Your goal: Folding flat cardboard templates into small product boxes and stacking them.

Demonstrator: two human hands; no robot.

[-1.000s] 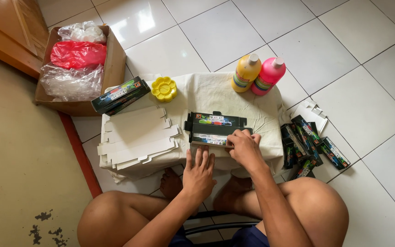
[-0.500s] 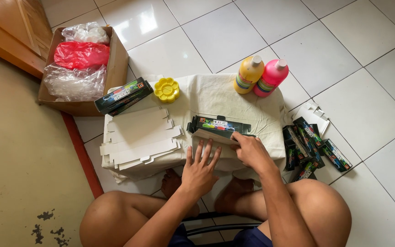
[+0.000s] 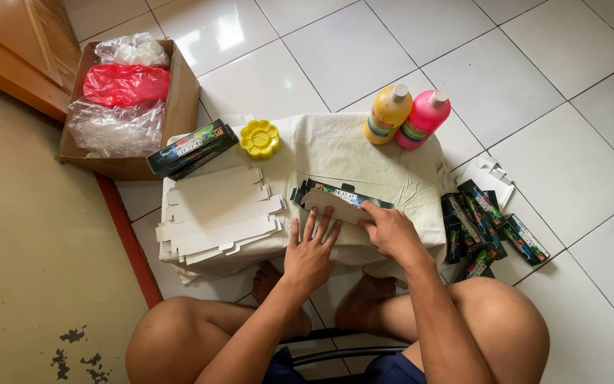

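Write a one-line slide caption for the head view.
Both hands, left hand and right hand, press a flat box blank on a cloth-covered table.

Head camera, looking steeply down, near cloth-covered table.

Dark printed carton on cloth, finished cartons right, cardboard box upper-left

**Flat carton on the cloth**

A flat cardboard carton, dark printed outside and plain brown inside, is seen lying tilted on the cloth-covered table, part folded, its brown flap turned up at the near edge, under both hands.
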